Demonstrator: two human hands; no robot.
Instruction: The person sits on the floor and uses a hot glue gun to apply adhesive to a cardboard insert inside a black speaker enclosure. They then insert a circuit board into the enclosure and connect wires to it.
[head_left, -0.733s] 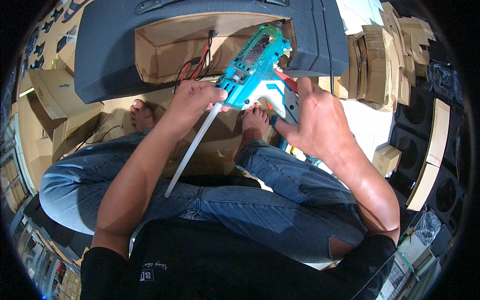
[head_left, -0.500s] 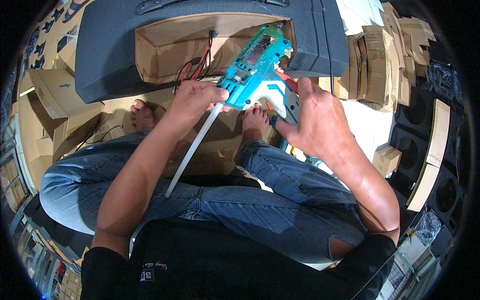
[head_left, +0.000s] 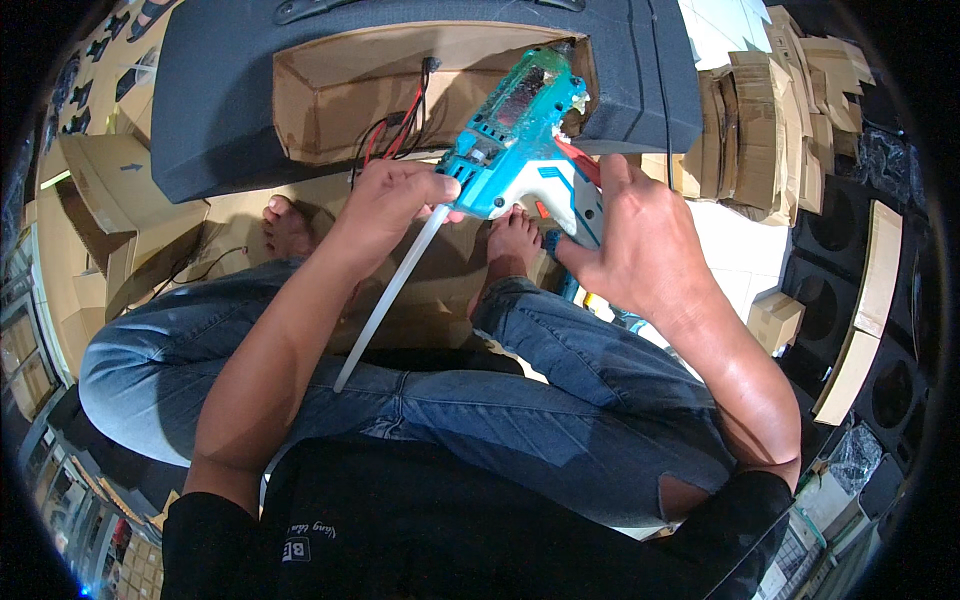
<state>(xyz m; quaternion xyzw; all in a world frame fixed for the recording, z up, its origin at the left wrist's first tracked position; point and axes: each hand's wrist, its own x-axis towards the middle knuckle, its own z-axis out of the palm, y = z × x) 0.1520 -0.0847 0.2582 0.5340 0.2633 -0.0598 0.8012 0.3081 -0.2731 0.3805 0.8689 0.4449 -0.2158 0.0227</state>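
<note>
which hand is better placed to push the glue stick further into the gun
Left. The left hand already pinches the glue stick at the back of the glue gun; the right hand is occupied gripping the handle.

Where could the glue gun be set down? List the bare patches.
Bare white floor lies between the right hand, the cardboard stack and the small box. Brown cardboard by the left foot is open. Around the glue gun it is crowded.

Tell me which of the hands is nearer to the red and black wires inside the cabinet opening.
Left. The left hand sits just below the red and black wires, at the glue stick; the right hand grips the glue gun handle, farther right.
</note>
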